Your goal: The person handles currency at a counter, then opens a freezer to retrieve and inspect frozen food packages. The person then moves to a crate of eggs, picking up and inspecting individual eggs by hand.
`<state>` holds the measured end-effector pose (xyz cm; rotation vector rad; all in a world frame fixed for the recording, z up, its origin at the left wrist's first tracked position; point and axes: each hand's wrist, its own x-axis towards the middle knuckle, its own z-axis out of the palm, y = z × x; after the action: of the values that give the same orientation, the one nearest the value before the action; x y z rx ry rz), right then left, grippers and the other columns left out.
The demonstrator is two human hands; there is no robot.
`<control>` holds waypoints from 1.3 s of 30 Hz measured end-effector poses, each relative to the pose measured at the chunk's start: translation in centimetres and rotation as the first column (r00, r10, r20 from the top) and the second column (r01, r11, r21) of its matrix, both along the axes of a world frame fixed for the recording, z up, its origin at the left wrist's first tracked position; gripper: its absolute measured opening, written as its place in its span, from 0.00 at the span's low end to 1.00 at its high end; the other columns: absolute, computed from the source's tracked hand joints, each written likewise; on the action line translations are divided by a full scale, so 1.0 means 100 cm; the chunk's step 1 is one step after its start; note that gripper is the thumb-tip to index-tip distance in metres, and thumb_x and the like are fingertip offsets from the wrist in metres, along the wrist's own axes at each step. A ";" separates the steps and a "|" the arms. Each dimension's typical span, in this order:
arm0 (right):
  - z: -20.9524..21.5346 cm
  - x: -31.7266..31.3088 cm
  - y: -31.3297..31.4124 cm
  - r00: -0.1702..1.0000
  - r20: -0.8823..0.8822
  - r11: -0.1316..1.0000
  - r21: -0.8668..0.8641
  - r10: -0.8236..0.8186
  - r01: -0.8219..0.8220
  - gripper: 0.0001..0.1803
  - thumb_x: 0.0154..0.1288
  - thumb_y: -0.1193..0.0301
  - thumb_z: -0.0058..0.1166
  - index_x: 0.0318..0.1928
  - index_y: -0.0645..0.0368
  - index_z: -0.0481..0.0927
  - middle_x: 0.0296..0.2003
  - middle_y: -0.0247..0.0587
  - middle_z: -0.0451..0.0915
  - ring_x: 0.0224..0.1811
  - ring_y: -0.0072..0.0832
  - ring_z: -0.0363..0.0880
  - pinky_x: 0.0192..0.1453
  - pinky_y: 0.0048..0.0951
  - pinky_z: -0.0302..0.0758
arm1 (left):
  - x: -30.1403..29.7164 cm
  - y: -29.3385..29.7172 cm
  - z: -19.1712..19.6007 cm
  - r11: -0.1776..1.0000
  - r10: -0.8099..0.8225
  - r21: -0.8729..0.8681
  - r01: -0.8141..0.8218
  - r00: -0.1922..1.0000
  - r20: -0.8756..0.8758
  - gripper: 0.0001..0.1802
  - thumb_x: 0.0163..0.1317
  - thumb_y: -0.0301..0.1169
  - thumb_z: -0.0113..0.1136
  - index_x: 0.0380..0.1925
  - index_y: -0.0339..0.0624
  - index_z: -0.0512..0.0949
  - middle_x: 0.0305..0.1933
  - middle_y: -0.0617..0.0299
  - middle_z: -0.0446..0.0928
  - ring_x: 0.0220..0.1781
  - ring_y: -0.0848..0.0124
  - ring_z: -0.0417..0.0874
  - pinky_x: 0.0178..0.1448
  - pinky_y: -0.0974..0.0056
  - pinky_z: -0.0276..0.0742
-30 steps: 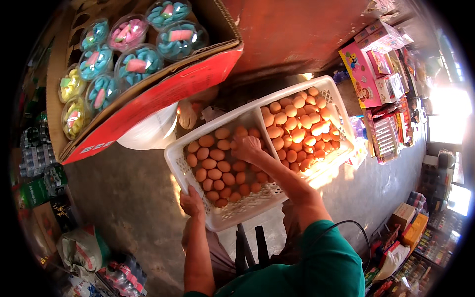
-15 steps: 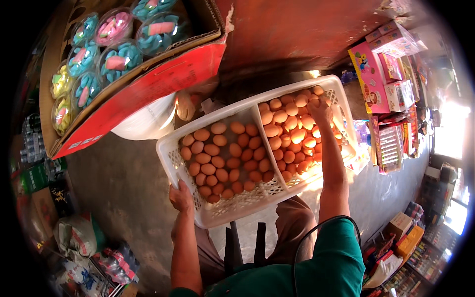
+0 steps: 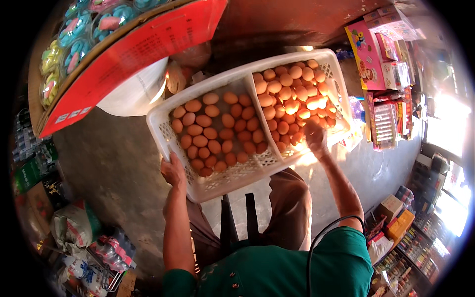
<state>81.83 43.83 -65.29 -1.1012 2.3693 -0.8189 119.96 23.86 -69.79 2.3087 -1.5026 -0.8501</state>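
Note:
A white plastic crate (image 3: 254, 99) with a divider and latticed walls lies in front of me, slanted up to the right. Brown eggs fill its right compartment (image 3: 291, 94) in a pile. In the left compartment, more eggs (image 3: 210, 133) lie mostly side by side, and the crate floor shows through along the near side. My left hand (image 3: 173, 171) is closed on the crate's left rim near the front corner. Over the near edge of the right compartment, my right hand (image 3: 315, 137) reaches down at the eggs; its fingertips are hidden, and strong sunlight falls there.
A red-fronted cardboard carton (image 3: 143, 54) of clear tubs projects at the upper left, above a white rounded container (image 3: 133, 94). Pink boxes (image 3: 368, 54) stand at the right. Bottles (image 3: 111, 252) and sacks (image 3: 76, 225) crowd the lower left; stocked shelves line the lower right.
My right hand has come from the far part of the right compartment back to its near edge. My left hand keeps its hold on the rim. The whole view has shifted slightly.

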 end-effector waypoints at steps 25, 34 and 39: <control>-0.058 0.168 -0.126 0.873 0.076 0.837 0.255 0.482 -0.484 0.10 0.55 0.68 0.47 0.37 0.57 0.75 0.28 0.53 0.77 0.34 0.51 0.75 0.37 0.47 0.71 | -0.006 -0.002 0.017 0.998 0.039 0.037 -0.042 0.996 0.076 0.20 0.53 0.48 0.48 0.32 0.42 0.76 0.28 0.47 0.79 0.33 0.49 0.80 0.39 0.51 0.74; -0.088 0.220 -0.185 0.881 0.063 0.883 -0.055 0.469 -0.466 0.07 0.56 0.69 0.47 0.36 0.54 0.74 0.30 0.52 0.76 0.32 0.50 0.76 0.34 0.48 0.73 | -0.005 -0.003 0.017 0.998 0.037 0.039 -0.040 0.997 0.074 0.20 0.54 0.48 0.49 0.30 0.41 0.76 0.26 0.47 0.79 0.31 0.49 0.80 0.37 0.51 0.75; -0.086 0.249 -0.225 0.861 -0.068 0.862 -0.006 0.505 -0.506 0.09 0.54 0.71 0.49 0.37 0.55 0.75 0.33 0.47 0.74 0.38 0.46 0.74 0.37 0.43 0.73 | -0.008 -0.002 0.025 0.998 0.036 0.044 -0.040 0.996 0.080 0.19 0.55 0.46 0.49 0.31 0.41 0.76 0.26 0.48 0.79 0.32 0.50 0.80 0.38 0.52 0.74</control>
<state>106.76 21.34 -73.87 -1.6815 1.9648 -0.6228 119.20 23.63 -67.24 2.4225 -1.4804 -0.8002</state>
